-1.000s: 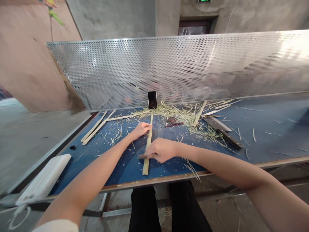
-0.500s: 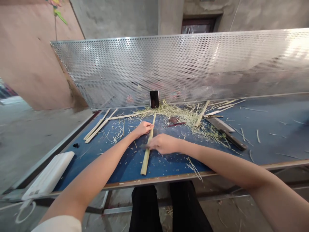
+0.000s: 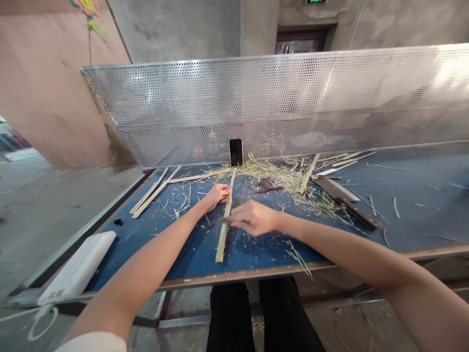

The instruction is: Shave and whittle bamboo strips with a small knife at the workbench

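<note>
A long pale bamboo strip (image 3: 223, 230) lies on the blue table (image 3: 190, 254), running from the front edge toward the back. My left hand (image 3: 217, 194) is closed on the strip at its far part, pressing it down. My right hand (image 3: 252, 217) is closed round a small dark blade (image 3: 222, 220) laid across the strip's middle. Fine shavings lie all round the strip.
A phone (image 3: 236, 151) leans upright against the perforated metal screen (image 3: 278, 102). A heap of shavings (image 3: 267, 175), a cleaver (image 3: 344, 199) and loose strips lie at the right back. Two split strips (image 3: 154, 191) lie at the left. A white power bank (image 3: 78, 266) sits at the front left corner.
My right hand with the blade has slid along the strip away from me, toward my left hand. The left hand stays on the strip.
</note>
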Tool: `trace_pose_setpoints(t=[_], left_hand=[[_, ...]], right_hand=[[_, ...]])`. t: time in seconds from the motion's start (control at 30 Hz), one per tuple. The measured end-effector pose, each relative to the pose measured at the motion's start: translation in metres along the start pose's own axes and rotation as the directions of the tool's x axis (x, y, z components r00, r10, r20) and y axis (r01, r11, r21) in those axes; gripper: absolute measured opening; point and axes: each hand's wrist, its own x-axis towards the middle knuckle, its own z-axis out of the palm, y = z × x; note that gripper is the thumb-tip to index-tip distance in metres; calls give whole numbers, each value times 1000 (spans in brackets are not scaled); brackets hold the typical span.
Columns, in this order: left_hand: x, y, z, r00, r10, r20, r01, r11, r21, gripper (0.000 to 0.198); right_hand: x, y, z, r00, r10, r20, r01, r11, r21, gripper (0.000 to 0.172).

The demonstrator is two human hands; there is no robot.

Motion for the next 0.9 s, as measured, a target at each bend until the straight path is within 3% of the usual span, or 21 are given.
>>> trace_pose_setpoints(t=[0.07,0.17,0.27,0.3,0.47,0.6,0.77,0.9], left_hand=[[2,0,-1,1000,-11,-10,11,999,-43,48],[2,0,0,1000,-25,-9,24,997,-78,46],[1,1,2,1000,-8,-2,8,996,-92,45],[0,1,2,1000,0,-1,0,995,-100,45],[0,2,3,1000,8,-11,-10,992,-129,43],[0,2,4,1000,1,-24,-5,991,-133,44],[0,1,4,1000,13,-24,-16,992,-124,45],[1,-1,4,1000,6,-22,-9,992,-128,45]], right_hand=[[-7,22,-14,978,157,-140,-170,981,-92,28],[-19,54,-32,858,408,-312,-472,866,-165,28],[-28,76,-41,723,593,-354,-674,718,-174,28],[-30,81,-43,710,624,-326,-693,700,-169,28],[-45,98,-51,761,643,-89,-645,734,-210,42],[-57,111,-56,760,650,30,-614,731,-296,25],[-61,122,-55,748,663,37,-626,723,-291,12],[-59,121,-50,678,735,18,-701,653,-287,15]])
